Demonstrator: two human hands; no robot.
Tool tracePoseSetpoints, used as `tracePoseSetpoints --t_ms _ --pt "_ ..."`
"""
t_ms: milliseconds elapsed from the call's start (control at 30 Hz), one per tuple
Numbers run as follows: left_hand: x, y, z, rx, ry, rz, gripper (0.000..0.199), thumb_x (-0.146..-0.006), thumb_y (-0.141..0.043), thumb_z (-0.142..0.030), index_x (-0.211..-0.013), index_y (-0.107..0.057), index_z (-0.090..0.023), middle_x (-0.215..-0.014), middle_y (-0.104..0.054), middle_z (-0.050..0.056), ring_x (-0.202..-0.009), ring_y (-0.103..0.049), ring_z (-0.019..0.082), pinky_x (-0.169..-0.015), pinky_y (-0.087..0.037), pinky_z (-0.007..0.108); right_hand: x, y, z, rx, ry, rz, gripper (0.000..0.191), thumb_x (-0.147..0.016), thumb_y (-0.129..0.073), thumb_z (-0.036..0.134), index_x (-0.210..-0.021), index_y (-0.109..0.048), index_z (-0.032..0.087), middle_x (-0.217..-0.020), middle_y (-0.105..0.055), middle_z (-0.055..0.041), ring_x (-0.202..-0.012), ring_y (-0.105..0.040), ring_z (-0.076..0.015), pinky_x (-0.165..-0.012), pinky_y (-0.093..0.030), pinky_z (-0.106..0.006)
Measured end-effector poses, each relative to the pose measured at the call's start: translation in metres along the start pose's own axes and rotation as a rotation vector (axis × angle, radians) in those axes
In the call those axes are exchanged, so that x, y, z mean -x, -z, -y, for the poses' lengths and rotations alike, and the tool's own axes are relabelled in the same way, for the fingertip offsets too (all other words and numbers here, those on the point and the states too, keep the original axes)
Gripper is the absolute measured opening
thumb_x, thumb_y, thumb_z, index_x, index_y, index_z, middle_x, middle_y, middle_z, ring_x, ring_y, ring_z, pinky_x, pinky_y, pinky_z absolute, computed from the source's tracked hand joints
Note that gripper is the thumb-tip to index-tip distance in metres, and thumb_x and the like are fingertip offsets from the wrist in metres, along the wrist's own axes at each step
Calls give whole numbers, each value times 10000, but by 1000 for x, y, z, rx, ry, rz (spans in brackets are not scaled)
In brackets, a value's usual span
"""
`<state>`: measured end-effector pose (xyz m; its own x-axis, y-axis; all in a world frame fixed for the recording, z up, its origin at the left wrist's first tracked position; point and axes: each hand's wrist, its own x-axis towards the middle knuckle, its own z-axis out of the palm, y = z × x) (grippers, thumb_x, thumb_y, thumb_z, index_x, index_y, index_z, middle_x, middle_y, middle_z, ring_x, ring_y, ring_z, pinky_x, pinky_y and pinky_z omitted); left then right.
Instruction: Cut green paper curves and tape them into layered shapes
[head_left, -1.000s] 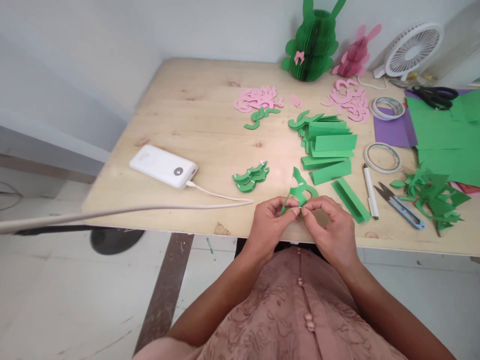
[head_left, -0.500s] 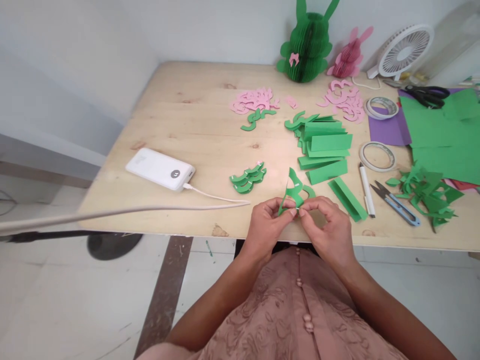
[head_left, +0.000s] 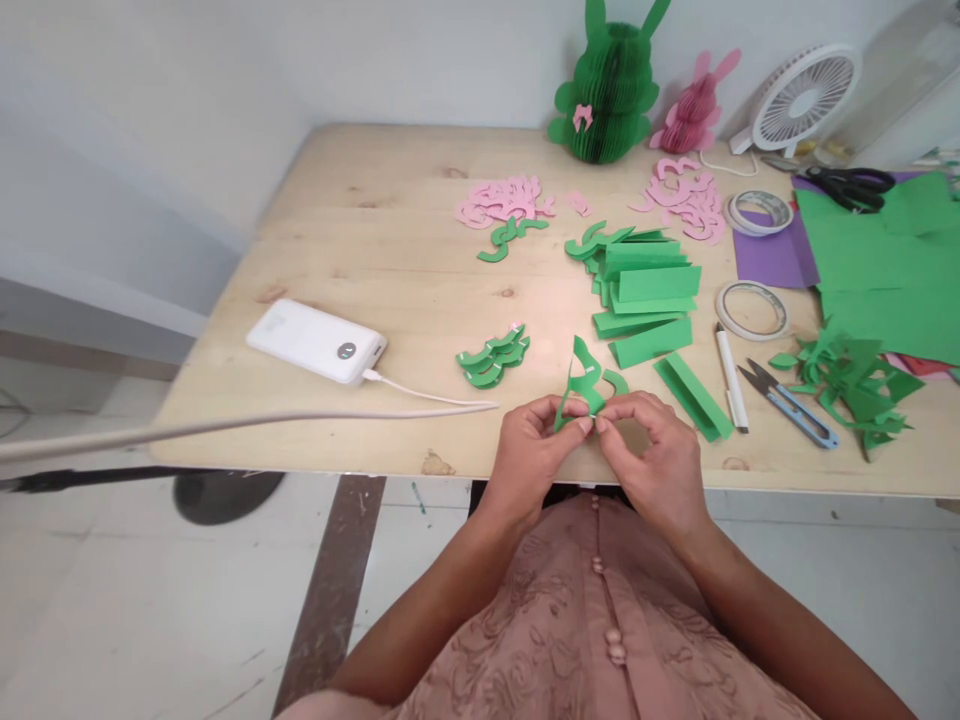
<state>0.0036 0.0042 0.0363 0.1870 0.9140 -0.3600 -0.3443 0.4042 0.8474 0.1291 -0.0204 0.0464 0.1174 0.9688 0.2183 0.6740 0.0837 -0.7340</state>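
Note:
Near the table's front edge, my left hand (head_left: 536, 450) pinches a green cut-paper piece (head_left: 586, 378) with a small white strip on it. My right hand (head_left: 656, 450) closes its thumb and forefinger on the same piece, right beside the left fingertips. A tiny white bit shows between the two thumbs. To the left lies a small stack of wavy green pieces (head_left: 493, 360) with white strips. Folded green paper strips (head_left: 654, 285) are piled beyond my hands, and one more folded strip (head_left: 693, 397) rests beside my right hand.
Pink cutouts (head_left: 501, 200) lie farther back. Green (head_left: 609, 95) and pink (head_left: 691, 115) paper rabbits stand by the wall near a fan (head_left: 806, 100). Tape rolls (head_left: 753, 310), a marker (head_left: 732, 380), snips (head_left: 791, 404) and green scraps (head_left: 855, 385) are right; a power bank (head_left: 315, 340) is left.
The whole view has shifted slightly, so the table items appear a little farther left. Both hands keep their pinch on the green piece.

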Motion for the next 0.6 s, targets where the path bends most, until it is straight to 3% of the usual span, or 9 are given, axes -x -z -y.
tracePoseSetpoints --t_ms 300,600 --pt "1 -1 -2 -31 -18 -15 116 -634 -723 -220 -592 -635 -159 -630 -554 -23 -655 -483 112 -696 -411 236 1 1 2 48 42 -14 75 -808 -557 208 -736 -572 226 -774 -675 -19 -785 -633 -211 -762 -438 -382" --pt "1 -2 -3 -19 -3 -36 114 -633 -715 -212 -591 -623 -160 -619 -546 -23 -641 -484 113 -677 -415 233 3 2 1 155 201 -48 59 -832 -554 186 -797 -587 219 -807 -696 -27 -811 -635 -209 -781 -416 -375"
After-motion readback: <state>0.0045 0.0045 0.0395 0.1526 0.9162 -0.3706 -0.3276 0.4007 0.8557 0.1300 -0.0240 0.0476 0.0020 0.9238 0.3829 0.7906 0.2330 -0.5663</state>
